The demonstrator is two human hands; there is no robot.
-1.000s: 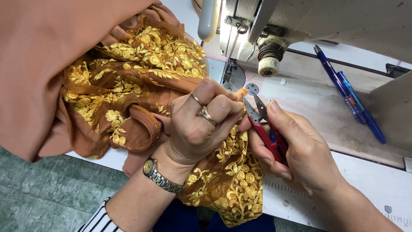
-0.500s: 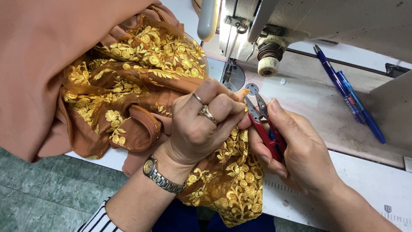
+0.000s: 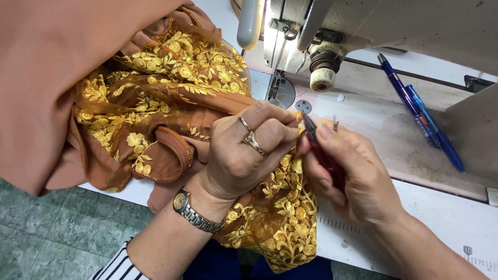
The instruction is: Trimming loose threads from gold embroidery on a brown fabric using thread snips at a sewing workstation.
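My left hand (image 3: 248, 150), with two rings and a metal wristwatch, pinches a fold of brown fabric with gold floral embroidery (image 3: 171, 98) near the fabric's edge. My right hand (image 3: 353, 173) holds small red-handled thread snips (image 3: 319, 142), their blades pointing up toward the pinched spot, right beside my left fingertips. The embroidered cloth bunches over the table's left side and hangs down between my wrists (image 3: 285, 228).
A sewing machine (image 3: 332, 31) stands at the top, its needle plate (image 3: 280, 91) just behind my hands. Two blue pens (image 3: 423, 116) lie on the machine bed at right. Plain orange-brown cloth (image 3: 57, 62) fills the upper left. Green floor tiles (image 3: 46, 238) show below.
The snips' blades have come closer together and tilted toward my left fingertips. My right hand has shifted slightly left; my left hand keeps its pinch.
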